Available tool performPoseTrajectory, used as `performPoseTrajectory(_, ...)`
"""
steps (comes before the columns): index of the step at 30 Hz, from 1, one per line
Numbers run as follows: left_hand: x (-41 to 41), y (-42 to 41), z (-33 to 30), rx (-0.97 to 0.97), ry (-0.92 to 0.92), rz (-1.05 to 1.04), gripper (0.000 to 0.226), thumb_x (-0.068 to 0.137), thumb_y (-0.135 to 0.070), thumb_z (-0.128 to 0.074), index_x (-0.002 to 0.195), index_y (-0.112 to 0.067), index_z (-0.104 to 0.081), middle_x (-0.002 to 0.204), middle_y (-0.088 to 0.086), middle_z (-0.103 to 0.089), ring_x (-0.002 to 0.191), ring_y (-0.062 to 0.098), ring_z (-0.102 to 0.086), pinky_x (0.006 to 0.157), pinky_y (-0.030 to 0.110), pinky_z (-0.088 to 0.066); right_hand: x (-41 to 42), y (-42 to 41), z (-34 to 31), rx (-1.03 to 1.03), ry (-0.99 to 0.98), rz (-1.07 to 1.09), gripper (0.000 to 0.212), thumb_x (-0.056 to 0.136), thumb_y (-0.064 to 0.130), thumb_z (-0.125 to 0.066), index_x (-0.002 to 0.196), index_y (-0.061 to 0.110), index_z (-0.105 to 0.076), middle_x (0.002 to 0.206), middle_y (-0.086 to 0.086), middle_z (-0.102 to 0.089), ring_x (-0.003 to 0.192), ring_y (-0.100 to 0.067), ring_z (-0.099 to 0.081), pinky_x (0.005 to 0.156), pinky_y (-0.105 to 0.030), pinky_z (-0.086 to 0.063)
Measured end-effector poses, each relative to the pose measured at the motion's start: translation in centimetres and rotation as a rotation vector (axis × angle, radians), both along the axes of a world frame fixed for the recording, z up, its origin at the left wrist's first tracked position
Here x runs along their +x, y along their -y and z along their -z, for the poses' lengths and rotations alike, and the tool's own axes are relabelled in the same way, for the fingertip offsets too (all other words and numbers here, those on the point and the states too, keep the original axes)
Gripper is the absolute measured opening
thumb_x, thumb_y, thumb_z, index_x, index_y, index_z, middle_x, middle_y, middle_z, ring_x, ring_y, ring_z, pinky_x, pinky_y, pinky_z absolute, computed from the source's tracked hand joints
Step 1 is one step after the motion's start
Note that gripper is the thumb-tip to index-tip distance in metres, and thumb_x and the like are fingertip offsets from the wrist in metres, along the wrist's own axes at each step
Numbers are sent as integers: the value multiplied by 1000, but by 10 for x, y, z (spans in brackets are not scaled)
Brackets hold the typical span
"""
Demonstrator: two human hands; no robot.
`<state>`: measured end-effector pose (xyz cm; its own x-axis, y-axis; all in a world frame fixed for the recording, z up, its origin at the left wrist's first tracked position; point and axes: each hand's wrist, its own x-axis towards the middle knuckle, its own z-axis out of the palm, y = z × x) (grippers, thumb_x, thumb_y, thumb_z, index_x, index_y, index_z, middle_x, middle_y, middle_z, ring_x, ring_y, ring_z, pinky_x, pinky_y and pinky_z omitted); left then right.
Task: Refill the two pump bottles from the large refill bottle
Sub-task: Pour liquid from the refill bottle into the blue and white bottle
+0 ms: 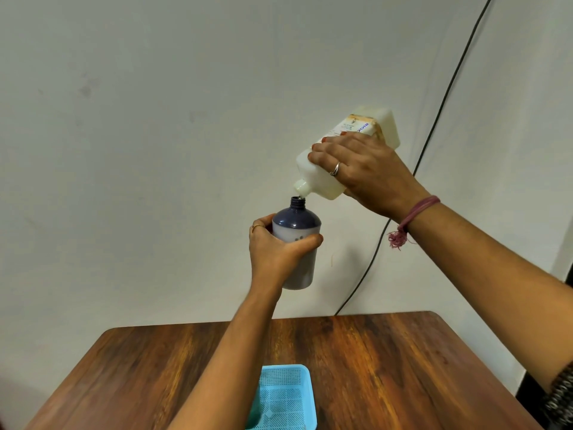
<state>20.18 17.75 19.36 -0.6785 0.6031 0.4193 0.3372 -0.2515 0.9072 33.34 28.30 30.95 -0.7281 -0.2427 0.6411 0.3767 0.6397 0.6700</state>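
Observation:
My left hand [274, 248] grips a dark blue bottle [297, 221] with its pump off, held upright in the air above the table. The bottle's open neck points up. My right hand [366, 172] holds the large cream refill bottle [322, 176] tilted steeply, spout down. Its spout sits just above the blue bottle's neck, almost touching it. The lower part of the blue bottle looks pale, as if filled with white liquid. A second pump bottle is not in view.
A brown wooden table [387, 367] lies below the hands. A light blue perforated plastic basket [283, 395] stands at its near edge. A black cable [434, 128] runs down the white wall behind.

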Motion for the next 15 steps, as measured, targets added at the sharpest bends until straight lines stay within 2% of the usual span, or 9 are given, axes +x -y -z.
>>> performPoseTrajectory(3,-1,0,1,-5,-8,-7,78,54,-30,-89,117,-23,-43,116,1,-53,98,16,-57,67,18,-46,-1,0,-1,30,3,-15,51,71,-6,-71,119,4,-57,119,-16,-63,109,-34,-60,95,-45,-45)
performPoseTrajectory(7,1,1,1,-3,-19,-8,78,53,-32,-89,116,-24,-43,115,0,-54,96,14,-57,65,17,-46,-1,-1,-1,73,-1,-20,47,76,-5,-66,120,5,-56,121,-15,-63,111,-33,-59,97,-44,-43)
performPoseTrajectory(11,3,2,0,-1,-4,-5,84,44,-42,-81,117,-24,-43,114,-1,-54,93,10,-56,63,15,-44,-1,-2,-1,109,-4,-19,43,81,-5,-58,122,6,-56,122,-14,-62,113,-32,-59,100,-43,-41)
performPoseTrajectory(15,3,3,0,-4,-7,-5,79,53,-33,-88,118,-23,-43,116,0,-54,95,13,-57,64,17,-45,-1,0,-2,134,-10,-23,40,83,-6,-52,121,6,-57,122,-13,-63,113,-31,-59,100,-42,-41)
